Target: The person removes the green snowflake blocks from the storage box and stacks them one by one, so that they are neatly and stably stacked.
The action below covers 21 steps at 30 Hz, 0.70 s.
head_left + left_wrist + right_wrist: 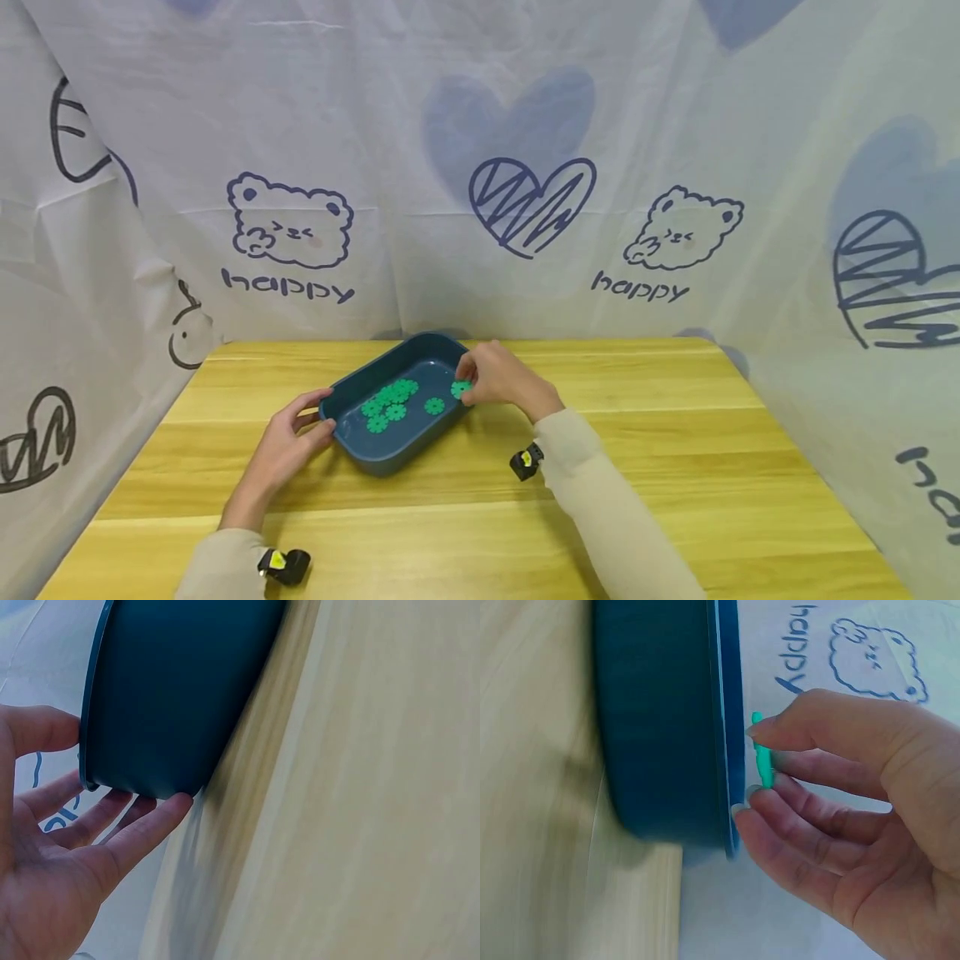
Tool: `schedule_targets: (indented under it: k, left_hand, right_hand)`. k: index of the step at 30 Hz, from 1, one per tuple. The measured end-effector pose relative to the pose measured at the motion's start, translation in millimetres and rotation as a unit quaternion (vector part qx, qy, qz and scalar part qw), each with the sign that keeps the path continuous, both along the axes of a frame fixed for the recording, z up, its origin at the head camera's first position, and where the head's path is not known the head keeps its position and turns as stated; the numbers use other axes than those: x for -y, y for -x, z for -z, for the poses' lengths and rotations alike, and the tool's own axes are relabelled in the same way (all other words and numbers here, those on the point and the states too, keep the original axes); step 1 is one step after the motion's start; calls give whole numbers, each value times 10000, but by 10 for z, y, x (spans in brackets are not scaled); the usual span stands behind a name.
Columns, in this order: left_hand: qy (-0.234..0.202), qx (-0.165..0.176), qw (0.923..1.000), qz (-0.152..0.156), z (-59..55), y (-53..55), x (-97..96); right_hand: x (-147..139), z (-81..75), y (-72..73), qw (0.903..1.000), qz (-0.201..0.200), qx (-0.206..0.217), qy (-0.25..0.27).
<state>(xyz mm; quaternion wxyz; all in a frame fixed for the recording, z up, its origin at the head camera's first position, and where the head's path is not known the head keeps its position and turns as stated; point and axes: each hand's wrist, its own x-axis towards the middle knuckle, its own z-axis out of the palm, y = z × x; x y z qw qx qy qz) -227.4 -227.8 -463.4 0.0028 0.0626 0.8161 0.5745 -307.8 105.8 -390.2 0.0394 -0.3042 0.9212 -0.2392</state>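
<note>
A dark blue rectangular tub [405, 451] with rounded corners sits on the table. My left hand [279, 446] holds its left end, the thumb at the rim and the fingers spread along the outer wall, as the left wrist view shows. Several green notched snowflake discs [395, 412] lie clustered on the left part of the tub's floor, with a single disc [434, 406] apart from them. Over the right rim, my right hand [504, 382] pinches another green snowflake disc [762, 754] between thumb and fingers. In the right wrist view this disc appears edge-on, above the rim.
The wooden table [480, 533] spreads toward me and to both sides. A white curtain [420, 250] with bears and hearts hangs behind its far edge and along the sides. Black wrist cameras [527, 461] are strapped at both sleeves.
</note>
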Motion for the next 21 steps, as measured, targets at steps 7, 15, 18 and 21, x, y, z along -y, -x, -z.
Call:
schedule_targets:
  k: [7,15,18,21]
  left_hand:
    - [-17,38,10000,-20,0,8,6]
    - [-49,25,10000,-39,6,11,17]
    - [-84,-5,10000,-16,5,8,13]
    - [-73,-7,10000,-15,7,1,11]
  right_hand:
    - [-381,38,-198,9998,152,89,-59]
    - [-758,120,-348,9981,528,221,-207]
    - [-875,174,-373,9981,554,206,-173]
    - [-973,215,-403,9979,582,239,-138]
